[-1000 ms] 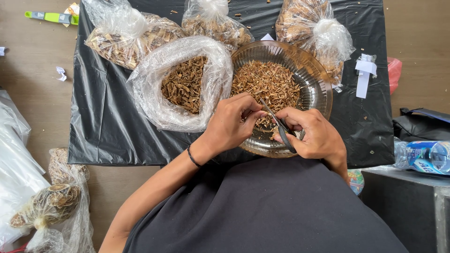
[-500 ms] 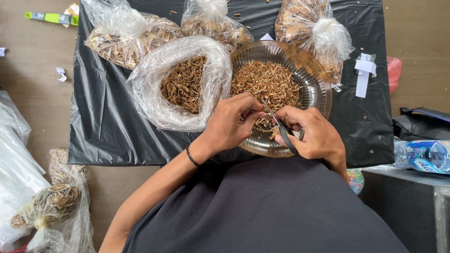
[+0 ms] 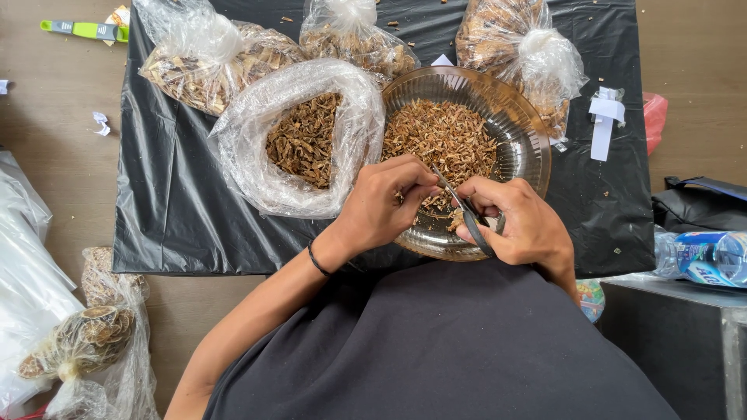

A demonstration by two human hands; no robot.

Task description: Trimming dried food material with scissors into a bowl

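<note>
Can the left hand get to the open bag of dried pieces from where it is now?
Probably yes: the left hand is over the glass bowl, right beside the open bag, whose mouth faces up with nothing between.

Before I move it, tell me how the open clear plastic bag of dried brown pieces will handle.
The open clear plastic bag looks thin and crinkled, so probably floppy. Its mouth gapes upward, so the dried pieces could spill if tipped. Likely light for its bulk.

Dark-handled scissors [image 3: 464, 214] point slantwise over a clear glass bowl [image 3: 523, 128] of chopped brown dried pieces [image 3: 443, 140] (heaped centrally).
</note>
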